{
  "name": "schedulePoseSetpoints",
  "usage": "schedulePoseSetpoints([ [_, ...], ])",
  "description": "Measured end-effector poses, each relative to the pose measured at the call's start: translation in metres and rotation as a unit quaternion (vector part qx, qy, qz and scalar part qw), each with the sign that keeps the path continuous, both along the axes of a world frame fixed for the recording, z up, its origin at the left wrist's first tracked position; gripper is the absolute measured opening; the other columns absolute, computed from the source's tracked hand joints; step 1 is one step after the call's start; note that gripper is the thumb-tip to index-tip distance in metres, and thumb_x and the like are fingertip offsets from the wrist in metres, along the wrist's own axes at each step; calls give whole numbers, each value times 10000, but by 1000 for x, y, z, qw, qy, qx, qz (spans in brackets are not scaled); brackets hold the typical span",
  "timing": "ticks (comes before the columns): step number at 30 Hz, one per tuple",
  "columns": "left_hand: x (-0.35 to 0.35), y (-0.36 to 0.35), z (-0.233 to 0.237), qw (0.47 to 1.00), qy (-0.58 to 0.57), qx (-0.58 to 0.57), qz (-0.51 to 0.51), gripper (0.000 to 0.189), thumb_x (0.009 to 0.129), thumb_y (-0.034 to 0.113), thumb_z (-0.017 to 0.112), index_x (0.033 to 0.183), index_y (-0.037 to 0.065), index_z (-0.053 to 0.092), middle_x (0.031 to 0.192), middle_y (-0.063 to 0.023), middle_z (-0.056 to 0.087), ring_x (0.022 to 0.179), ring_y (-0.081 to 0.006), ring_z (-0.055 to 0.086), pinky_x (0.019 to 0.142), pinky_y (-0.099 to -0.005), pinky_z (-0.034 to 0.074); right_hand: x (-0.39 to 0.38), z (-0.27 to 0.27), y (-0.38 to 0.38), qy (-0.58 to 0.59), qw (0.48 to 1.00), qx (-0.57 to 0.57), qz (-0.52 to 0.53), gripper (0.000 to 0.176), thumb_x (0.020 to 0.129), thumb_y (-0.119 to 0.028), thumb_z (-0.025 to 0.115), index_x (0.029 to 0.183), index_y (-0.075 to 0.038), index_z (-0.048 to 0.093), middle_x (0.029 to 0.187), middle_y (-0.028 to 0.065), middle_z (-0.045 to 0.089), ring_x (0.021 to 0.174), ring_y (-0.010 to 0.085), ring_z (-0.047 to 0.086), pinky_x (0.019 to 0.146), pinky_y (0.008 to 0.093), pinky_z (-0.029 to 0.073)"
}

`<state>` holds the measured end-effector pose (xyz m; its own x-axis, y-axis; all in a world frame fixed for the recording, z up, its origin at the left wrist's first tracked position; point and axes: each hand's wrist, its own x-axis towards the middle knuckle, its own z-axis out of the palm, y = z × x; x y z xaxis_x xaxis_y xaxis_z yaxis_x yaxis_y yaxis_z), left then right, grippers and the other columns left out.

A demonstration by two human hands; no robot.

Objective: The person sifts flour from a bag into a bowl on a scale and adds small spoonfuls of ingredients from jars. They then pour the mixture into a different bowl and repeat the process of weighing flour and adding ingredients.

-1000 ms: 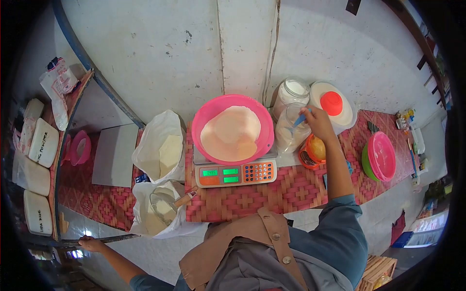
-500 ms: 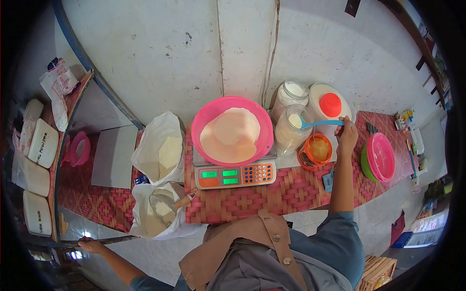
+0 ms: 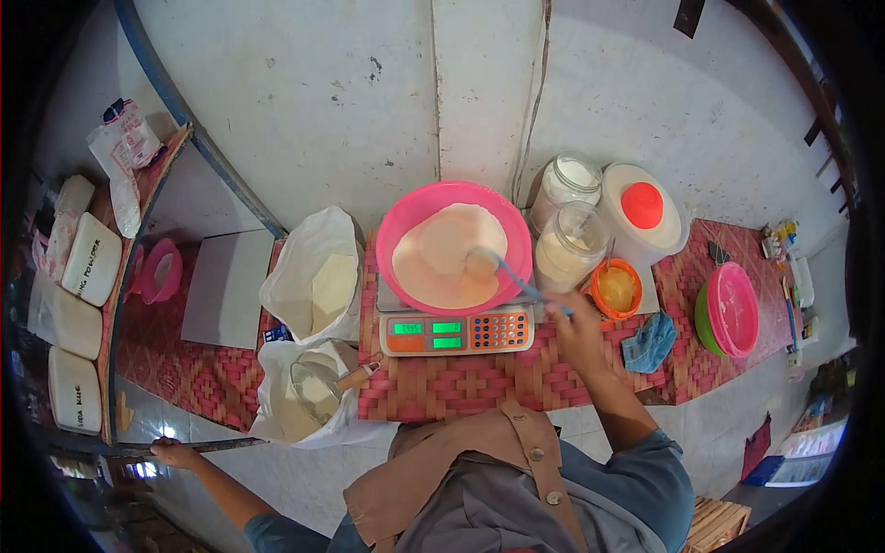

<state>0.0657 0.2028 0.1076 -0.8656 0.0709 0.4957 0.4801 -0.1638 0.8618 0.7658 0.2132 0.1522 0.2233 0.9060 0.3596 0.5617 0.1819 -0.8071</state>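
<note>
My right hand is closed around the handle of a long blue spoon. The spoon's head hangs over the white powder inside a pink bowl. Under that bowl stands a digital scale with lit green displays. Just behind my right hand are an open glass jar of pale powder and an orange tub with yellowish contents. Far to the left, my left hand grips a dark rail at the shelf's lower edge.
Two white sacks of powder stand left of the scale, the nearer holding a wooden-handled sieve. A second jar and a red-lidded container stand behind. A blue cloth and stacked pink and green bowls are at right.
My right hand has swung left and toward me, carrying the spoon from above the glass jar to over the pink bowl. The blue cloth now shows fully. My left hand stays on the rail.
</note>
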Motion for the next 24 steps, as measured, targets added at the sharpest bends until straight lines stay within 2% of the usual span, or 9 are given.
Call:
schedulePoseSetpoints([
  [1,-1,-1,-1,1000,4,-4,-9,432,878,386,294,627,57,416,548,-10,357,482,-115,328,431,-236,272,-1,-1,-2,0,1000,0,1,201,769,-44,529,966,-28,561,750,65,547,653,149,543,560,253,435],
  [3,-1,0,0,1000,-3,1,-7,434,877,389,295,623,57,413,547,-11,355,485,-116,328,432,-237,273,0,-4,-5,-221,968,78,92,198,740,-38,550,935,-52,578,773,94,551,686,208,552,593,298,453],
  [6,10,1,5,1000,-13,9,-7,444,874,399,293,617,56,411,545,-12,350,489,-118,328,435,-239,274,6,-11,-8,-251,957,117,88,171,731,-38,562,900,-41,583,782,105,553,707,246,549,607,327,456],
  [9,12,1,8,1000,-2,10,-9,434,876,387,305,614,58,413,554,-11,352,490,-119,335,431,-232,283,18,-12,2,-196,975,62,88,165,733,-31,555,895,-43,581,780,103,563,699,242,549,605,306,449],
  [11,11,1,5,1000,9,12,-10,417,881,367,319,614,60,414,565,-9,354,491,-118,342,426,-225,294,38,-1,17,-164,970,181,-1,146,767,-45,525,903,-31,578,762,95,569,671,208,549,608,283,441],
  [15,-2,-2,-2,999,12,-41,26,471,868,427,272,603,63,410,538,-16,357,490,-130,333,438,-243,273,83,68,60,-14,959,185,-217,170,830,-125,472,884,8,564,718,76,563,644,130,532,606,259,431],
  [18,-4,-1,-4,999,33,-34,25,446,876,382,256,614,60,418,548,-14,361,491,-130,346,436,-249,281,120,99,102,-69,959,162,-221,190,832,-157,470,880,0,564,729,107,576,642,190,557,608,278,437],
  [20,10,2,6,998,20,-33,41,441,876,377,256,616,61,418,548,-12,358,488,-129,342,435,-248,280,135,103,130,-234,957,2,-172,209,833,-183,459,898,-16,567,767,151,585,686,279,564,637,324,439],
  [24,12,2,8,999,2,-16,40,435,871,368,259,604,66,423,541,-6,349,480,-129,329,433,-249,277,148,71,175,-350,932,18,-90,236,830,-219,456,906,-25,568,801,177,579,743,334,545,677,363,430],
])
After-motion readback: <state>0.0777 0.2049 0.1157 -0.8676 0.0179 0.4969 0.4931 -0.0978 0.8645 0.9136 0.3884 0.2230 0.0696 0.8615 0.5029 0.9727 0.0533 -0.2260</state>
